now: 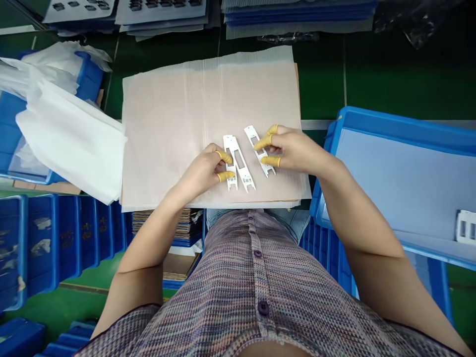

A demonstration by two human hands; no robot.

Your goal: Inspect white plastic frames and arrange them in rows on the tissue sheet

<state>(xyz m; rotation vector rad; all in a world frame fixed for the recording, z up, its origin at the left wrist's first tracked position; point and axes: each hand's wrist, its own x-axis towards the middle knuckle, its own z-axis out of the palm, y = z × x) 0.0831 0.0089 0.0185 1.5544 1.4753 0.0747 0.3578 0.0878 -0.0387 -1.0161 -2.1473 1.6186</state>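
Note:
Three narrow white slotted brackets lie on a beige sheet (167, 124). My left hand (204, 171), with yellow finger cots, holds two of them by their edges: one bracket (231, 174) overlaps a second (245, 177) at its upper end. My right hand (286, 148), also wearing yellow finger cots, pinches the third bracket (259, 150) by its right edge. Its fingers hide the middle of that bracket. The brackets' material cannot be told from here.
A blue tray (401, 168) lined with a pale sheet stands to the right, holding a white part (465, 227). White plastic sheets (67, 139) lie over blue bins at left. Stacked blue bins (55, 238) stand lower left, and grey trays (159, 10) lie stacked beyond the sheet.

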